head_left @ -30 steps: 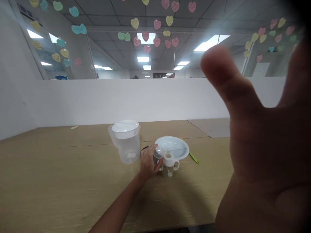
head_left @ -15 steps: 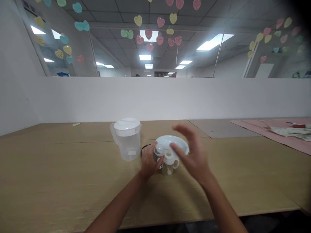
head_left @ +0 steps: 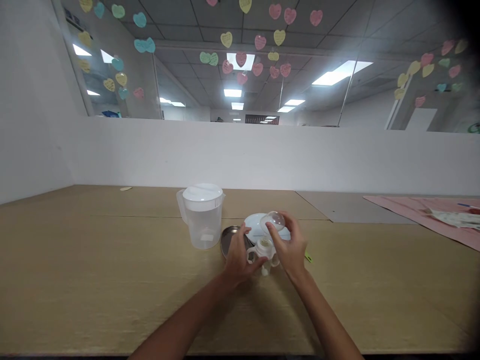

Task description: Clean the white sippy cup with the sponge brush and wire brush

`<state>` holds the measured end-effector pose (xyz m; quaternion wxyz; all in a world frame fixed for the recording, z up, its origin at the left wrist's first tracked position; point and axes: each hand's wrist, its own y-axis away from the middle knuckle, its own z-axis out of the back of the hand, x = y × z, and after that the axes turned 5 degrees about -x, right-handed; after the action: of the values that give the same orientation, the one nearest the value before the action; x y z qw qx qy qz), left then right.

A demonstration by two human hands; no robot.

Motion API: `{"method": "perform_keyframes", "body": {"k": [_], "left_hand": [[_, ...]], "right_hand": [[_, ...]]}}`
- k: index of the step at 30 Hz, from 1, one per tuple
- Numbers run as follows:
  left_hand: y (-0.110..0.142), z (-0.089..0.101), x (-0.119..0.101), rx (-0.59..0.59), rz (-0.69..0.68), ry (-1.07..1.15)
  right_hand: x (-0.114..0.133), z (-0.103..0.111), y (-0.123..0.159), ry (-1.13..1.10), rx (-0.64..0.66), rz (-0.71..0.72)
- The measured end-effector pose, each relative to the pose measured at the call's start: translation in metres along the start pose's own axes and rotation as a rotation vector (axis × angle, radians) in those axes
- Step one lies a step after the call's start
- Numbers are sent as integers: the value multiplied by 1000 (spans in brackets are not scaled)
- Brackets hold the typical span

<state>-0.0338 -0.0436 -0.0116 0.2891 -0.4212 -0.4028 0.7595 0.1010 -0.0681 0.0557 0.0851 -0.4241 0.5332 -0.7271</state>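
Note:
A small clear baby bottle with a white collar and two handles (head_left: 265, 250) stands upright in front of me. My left hand (head_left: 240, 256) is at its left side, fingers apart, with the thumb by the left handle; whether it touches cannot be told. A clear domed cap (head_left: 273, 221) is held tilted above the bottle, apart from it, in the fingers of my right hand (head_left: 290, 245). Behind the bottle lies a white plate (head_left: 253, 223), partly hidden by the cap and right hand. A round metal dish (head_left: 227, 237) is partly covered by my left hand.
A translucent pitcher with a white lid (head_left: 204, 220) stands left of the dish. A green tip of some object (head_left: 308, 257) shows by my right wrist. At the far right a pink cloth (head_left: 405, 206) bears a white cloth (head_left: 455, 218). A white wall (head_left: 240, 155) rises behind the table.
The clear cap has passed from my left hand to my right hand, which has come down to the bottle. My left hand has moved to the bottle's side. The view has shifted slightly.

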Motion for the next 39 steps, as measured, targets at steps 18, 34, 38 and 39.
{"method": "perform_keyframes", "body": {"k": [18, 34, 38, 39], "left_hand": [[5, -11, -2, 281, 286, 219], [13, -17, 7, 199, 149, 180], [12, -16, 4, 197, 171, 196], [11, -15, 4, 200, 177, 198]], "right_hand": [[-52, -12, 32, 86, 191, 252], [-59, -16, 29, 70, 150, 286], [-60, -14, 28, 77, 143, 340], [-61, -13, 28, 79, 147, 354]]}}
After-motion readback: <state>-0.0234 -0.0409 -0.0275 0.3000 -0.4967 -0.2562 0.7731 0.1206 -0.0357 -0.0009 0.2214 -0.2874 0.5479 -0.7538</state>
